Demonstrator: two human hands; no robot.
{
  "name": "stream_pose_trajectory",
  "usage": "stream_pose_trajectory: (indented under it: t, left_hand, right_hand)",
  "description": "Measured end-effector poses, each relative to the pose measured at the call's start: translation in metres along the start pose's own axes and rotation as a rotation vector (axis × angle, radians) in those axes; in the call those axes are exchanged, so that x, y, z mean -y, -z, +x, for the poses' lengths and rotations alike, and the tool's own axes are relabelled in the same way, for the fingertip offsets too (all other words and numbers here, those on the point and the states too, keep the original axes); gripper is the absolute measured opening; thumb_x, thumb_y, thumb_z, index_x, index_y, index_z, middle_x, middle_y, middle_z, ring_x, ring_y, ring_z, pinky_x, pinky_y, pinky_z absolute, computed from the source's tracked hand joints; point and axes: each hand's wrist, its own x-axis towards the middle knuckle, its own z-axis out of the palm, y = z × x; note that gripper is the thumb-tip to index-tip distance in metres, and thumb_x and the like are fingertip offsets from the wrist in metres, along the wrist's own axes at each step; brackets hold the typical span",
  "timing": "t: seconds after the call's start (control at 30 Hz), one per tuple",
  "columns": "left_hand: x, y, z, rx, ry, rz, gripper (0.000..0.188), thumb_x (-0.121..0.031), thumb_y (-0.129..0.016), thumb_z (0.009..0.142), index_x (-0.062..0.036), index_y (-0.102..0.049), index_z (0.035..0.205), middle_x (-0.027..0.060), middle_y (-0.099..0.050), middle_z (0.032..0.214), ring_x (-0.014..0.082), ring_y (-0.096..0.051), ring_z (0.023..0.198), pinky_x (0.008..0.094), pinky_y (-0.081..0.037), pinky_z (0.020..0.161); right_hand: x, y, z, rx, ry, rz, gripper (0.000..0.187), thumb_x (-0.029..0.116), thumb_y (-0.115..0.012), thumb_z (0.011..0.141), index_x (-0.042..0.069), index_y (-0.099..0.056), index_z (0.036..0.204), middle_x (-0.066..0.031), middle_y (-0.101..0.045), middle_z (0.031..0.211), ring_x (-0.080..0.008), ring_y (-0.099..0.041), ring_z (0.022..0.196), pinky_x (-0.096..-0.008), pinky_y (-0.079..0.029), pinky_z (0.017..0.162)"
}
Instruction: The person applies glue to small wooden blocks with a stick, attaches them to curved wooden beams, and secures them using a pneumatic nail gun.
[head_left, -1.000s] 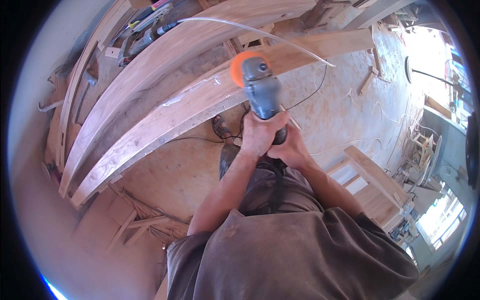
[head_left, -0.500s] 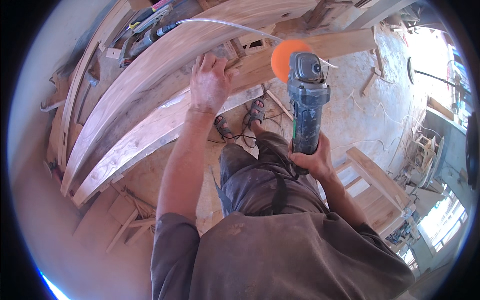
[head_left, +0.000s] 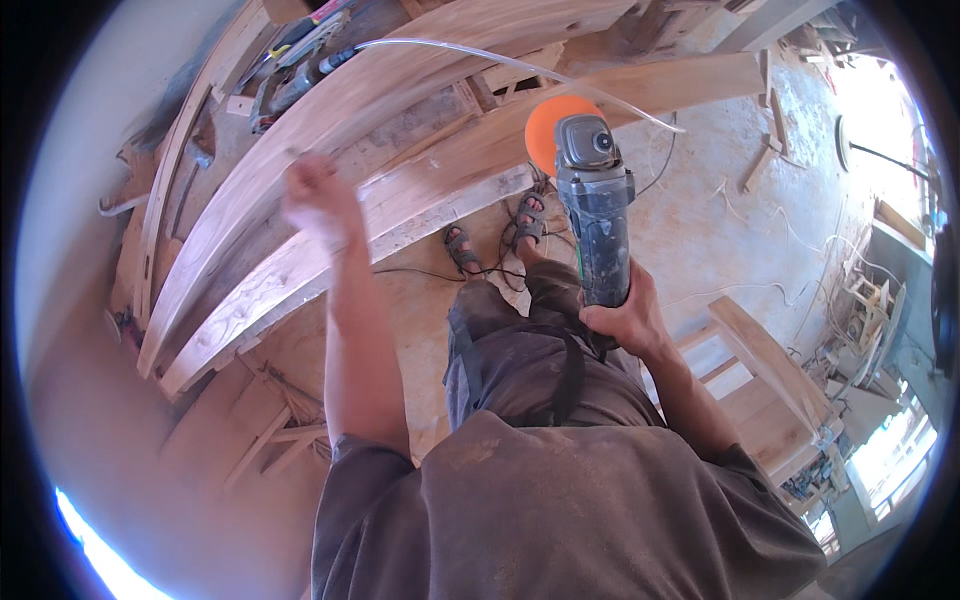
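Observation:
My right hand (head_left: 632, 318) is wrapped round the body of a grey angle grinder (head_left: 597, 235), held upright with its head pointing away from me. An orange round disc (head_left: 546, 128) shows at the grinder's head, partly hidden behind it. Over the long curved wooden beam (head_left: 262, 170) at the left is my left hand (head_left: 324, 200), smeared by motion. Its fingers look bent, but what they hold, if anything, cannot be made out; contact with the wood is also unclear. A second wooden beam (head_left: 420, 185) runs nearer to me, beside the first.
Power tools (head_left: 300, 82) lie beyond the beams at the upper left. A thin pale strip (head_left: 480, 52) arches over the wood. Dark cables run round my sandalled feet (head_left: 530, 220). A wooden frame (head_left: 745, 365) stands at the right; a white cord (head_left: 760, 290) crosses the floor.
My left hand has moved left, from above the space between the beams to over the far curved beam. The grinder has shifted slightly left and down in view, still in my right hand.

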Motion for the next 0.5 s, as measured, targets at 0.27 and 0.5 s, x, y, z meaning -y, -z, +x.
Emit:
stream_pose_trajectory:
  t: [0.27, 0.5]
  left_hand:
    - [0.083, 0.138, 0.039, -0.049, 0.468, 0.815, 0.076, -0.004, -0.066, 0.091, 0.0111, -0.027, 0.154, 0.0369, -0.028, 0.158, 0.0406, -0.047, 0.136, 0.0493, -0.041, 0.112]
    - [-0.088, 0.107, -0.1, 1.03, 0.699, -0.636, 0.058, -0.023, -0.075, 0.095, 0.0079, -0.053, 0.14, 0.0131, -0.07, 0.117, 0.0183, -0.065, 0.111, 0.0326, -0.05, 0.101]
  right_hand:
    - [-0.006, -0.025, 0.025, 0.079, -0.06, -0.204, 0.051, 0.013, -0.077, 0.067, 0.002, -0.063, 0.115, -0.0058, -0.067, 0.093, -0.0157, -0.063, 0.087, -0.033, -0.052, 0.083]
    - [-0.024, -0.066, 0.042, 0.104, 0.079, -0.208, 0.053, 0.015, -0.078, 0.066, 0.0, -0.063, 0.115, -0.0088, -0.068, 0.093, -0.0183, -0.065, 0.088, -0.0347, -0.052, 0.082]
